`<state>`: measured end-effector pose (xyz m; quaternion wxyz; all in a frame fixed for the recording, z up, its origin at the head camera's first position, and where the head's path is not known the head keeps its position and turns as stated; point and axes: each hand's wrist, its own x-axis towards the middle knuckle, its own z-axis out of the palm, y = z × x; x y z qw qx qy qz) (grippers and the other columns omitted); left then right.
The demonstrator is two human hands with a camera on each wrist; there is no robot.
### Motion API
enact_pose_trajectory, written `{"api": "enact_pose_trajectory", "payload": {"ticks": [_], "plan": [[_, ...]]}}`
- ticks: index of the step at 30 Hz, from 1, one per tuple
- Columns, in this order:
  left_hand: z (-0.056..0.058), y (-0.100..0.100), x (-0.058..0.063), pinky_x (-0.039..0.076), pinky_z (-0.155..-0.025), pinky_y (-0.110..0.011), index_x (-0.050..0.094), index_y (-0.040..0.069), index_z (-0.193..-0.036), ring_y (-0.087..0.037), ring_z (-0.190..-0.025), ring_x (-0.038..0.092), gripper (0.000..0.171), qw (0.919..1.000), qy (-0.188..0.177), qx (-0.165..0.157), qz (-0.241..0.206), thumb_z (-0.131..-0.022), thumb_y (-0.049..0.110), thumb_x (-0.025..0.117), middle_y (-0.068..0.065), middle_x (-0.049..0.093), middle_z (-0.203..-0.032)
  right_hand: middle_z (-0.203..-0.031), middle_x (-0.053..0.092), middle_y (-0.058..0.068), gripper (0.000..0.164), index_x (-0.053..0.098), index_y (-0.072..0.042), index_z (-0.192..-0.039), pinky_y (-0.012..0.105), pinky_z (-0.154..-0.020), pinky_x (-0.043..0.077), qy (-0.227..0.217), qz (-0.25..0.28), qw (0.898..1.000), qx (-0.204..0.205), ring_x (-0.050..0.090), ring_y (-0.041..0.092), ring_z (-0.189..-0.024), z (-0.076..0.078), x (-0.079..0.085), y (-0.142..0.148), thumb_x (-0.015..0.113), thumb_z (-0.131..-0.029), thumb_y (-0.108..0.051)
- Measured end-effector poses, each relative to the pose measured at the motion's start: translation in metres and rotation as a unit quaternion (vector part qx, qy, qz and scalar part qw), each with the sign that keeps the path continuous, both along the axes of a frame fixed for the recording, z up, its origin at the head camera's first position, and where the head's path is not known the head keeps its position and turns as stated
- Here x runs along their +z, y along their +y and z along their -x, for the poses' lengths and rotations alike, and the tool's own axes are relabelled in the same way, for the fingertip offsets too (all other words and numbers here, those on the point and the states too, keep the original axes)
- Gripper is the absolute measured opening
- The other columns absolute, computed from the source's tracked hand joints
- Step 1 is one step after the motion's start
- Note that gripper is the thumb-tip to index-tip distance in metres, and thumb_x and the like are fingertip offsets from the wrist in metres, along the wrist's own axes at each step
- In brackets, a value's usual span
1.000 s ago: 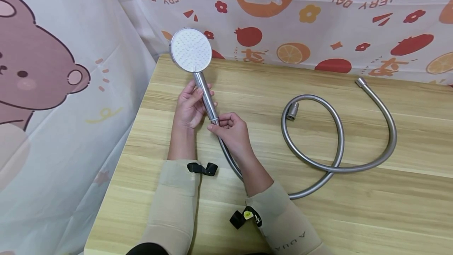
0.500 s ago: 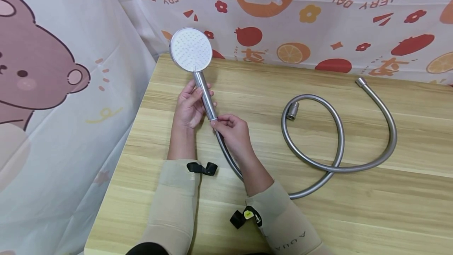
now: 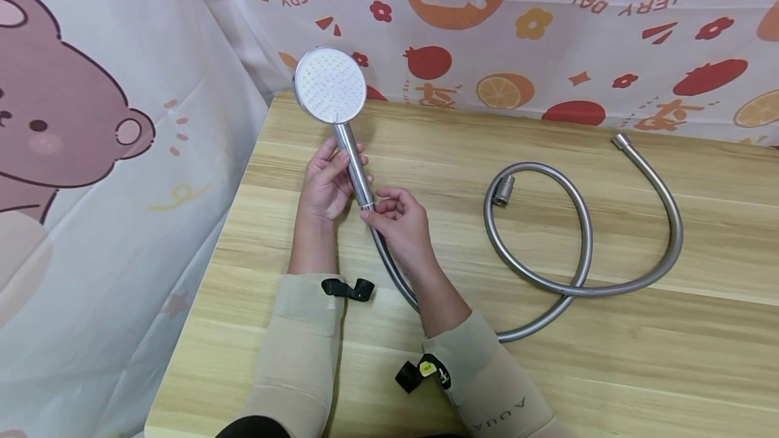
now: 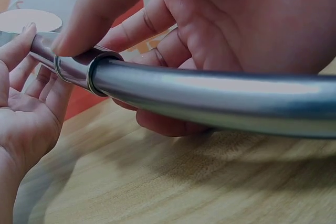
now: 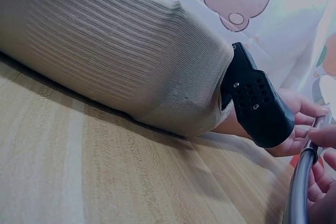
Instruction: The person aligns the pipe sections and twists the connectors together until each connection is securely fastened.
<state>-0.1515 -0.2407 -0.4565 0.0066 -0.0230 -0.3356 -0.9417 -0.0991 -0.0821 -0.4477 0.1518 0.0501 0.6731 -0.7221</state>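
Fruit-printed cloth (image 3: 468, 53) backs the wooden worktop (image 3: 669, 370). Over its left part, the left hand (image 3: 327, 186) grips the handle (image 3: 360, 180) of the shower head (image 3: 330, 85), thumb in front, apparently to steady it while the right hand (image 3: 403, 230) pinches the collar (image 4: 76, 73) at its lower end. Slack hose (image 3: 675, 235) loops on the worktop, likely sparing that joint any pull.

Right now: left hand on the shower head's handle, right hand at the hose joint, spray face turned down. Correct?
No, the spray face is turned up, as the head view shows. Rest stands: left hand on the handle, right hand at the hose joint.
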Motion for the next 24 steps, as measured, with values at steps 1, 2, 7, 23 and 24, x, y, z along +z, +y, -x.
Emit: {"api": "enact_pose_trajectory", "payload": {"ticks": [1, 2, 7, 23, 24], "plan": [[0.0001, 0.0001, 0.0001, 0.064, -0.065, -0.044, 0.058, 0.004, -0.13, -0.024, -0.083, 0.072, 0.043, 1.0, 0.0, 0.0, 0.0, -0.089, 0.0, 0.068, -0.017, 0.07, -0.103, -0.091, 0.063, 0.006, 0.037, 0.064, -0.014, -0.112, 0.021, -0.067, 0.054, -0.001, 0.001, 1.0, -0.002, 0.06, 0.015, -0.079, -0.0001, 0.0004, -0.0001, 0.081, -0.079, -0.01], [0.0002, 0.0002, 0.0003, 0.064, -0.065, -0.044, 0.058, 0.004, -0.131, -0.024, -0.083, 0.072, 0.043, 1.0, 0.0, -0.001, -0.001, -0.089, 0.0, 0.068, -0.017, 0.07, -0.104, -0.091, 0.063, 0.006, 0.037, 0.064, -0.014, -0.112, 0.021, -0.067, 0.054, -0.003, 0.003, 1.0, -0.003, 0.06, 0.015, -0.078, -0.0001, 0.0009, -0.0002, 0.081, -0.08, -0.01], [-0.0001, 0.0004, 0.0011, 0.064, -0.065, -0.044, 0.057, 0.003, -0.131, -0.024, -0.083, 0.072, 0.044, 1.0, 0.0, -0.003, -0.004, -0.089, 0.0, 0.068, -0.018, 0.07, -0.104, -0.092, 0.065, 0.006, 0.032, 0.065, -0.013, -0.112, 0.021, -0.065, 0.056, -0.016, 0.017, 1.0, -0.003, 0.063, 0.015, -0.077, -0.0003, 0.0022, -0.0005, 0.078, -0.083, -0.011], [0.0005, 0.0001, 0.0005, 0.064, -0.064, -0.043, 0.058, 0.005, -0.131, -0.023, -0.083, 0.072, 0.043, 1.0, -0.002, -0.002, 0.005, -0.089, 0.001, 0.069, -0.016, 0.07, -0.104, -0.093, 0.066, 0.007, 0.033, 0.065, -0.013, -0.113, 0.022, -0.068, 0.055, 0.008, 0.013, 1.0, 0.004, 0.063, 0.015, -0.08, -0.0007, 0.0016, 0.0001, 0.077, -0.083, -0.009], [0.0006, -0.0001, 0.0002, 0.064, -0.064, -0.043, 0.058, 0.005, -0.131, -0.023, -0.083, 0.072, 0.044, 1.0, -0.003, -0.002, 0.004, -0.089, 0.001, 0.069, -0.016, 0.07, -0.104, -0.094, 0.067, 0.007, 0.032, 0.065, -0.013, -0.113, 0.022, -0.067, 0.055, 0.003, 0.015, 1.0, 0.004, 0.063, 0.015, -0.079, -0.0008, 0.0021, 0.0, 0.076, -0.084, -0.009]]}}
